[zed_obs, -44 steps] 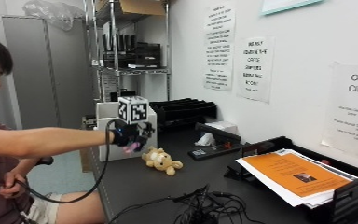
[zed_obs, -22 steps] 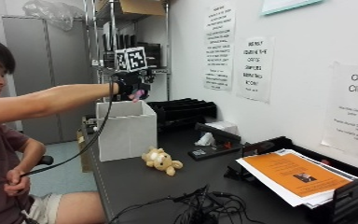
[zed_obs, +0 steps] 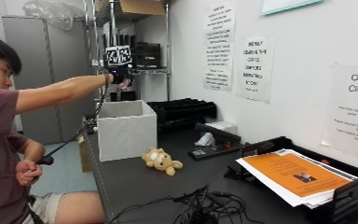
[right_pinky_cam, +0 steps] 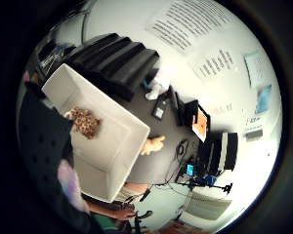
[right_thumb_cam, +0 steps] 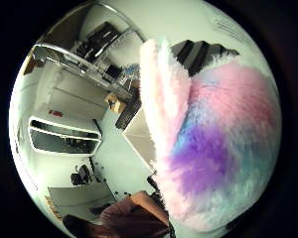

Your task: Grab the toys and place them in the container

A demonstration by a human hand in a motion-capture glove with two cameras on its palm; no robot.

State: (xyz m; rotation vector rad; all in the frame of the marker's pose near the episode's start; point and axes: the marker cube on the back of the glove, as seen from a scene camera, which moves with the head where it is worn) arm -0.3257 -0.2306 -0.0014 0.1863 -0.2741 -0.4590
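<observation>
Right arm stretched out straight at shoulder height, forearm bare. Gloved right hand (zed_obs: 120,77) raised high, fingers curled in a grip round a fluffy pink toy (right_thumb_cam: 213,148). Bare left hand (zed_obs: 25,171) low by the lap, fist closed.

Container (zed_obs: 127,130) stands on the desk (zed_obs: 167,191) at its far end, one toy (right_pinky_cam: 84,122) lying inside. Right hand (zed_obs: 119,74) above the container, gripping a plush toy (right_thumb_cam: 213,148). Teddy bear (zed_obs: 161,161) lies on the desk just in front of the container. Paper stack (zed_obs: 297,177) in a tray near the wall.
</observation>
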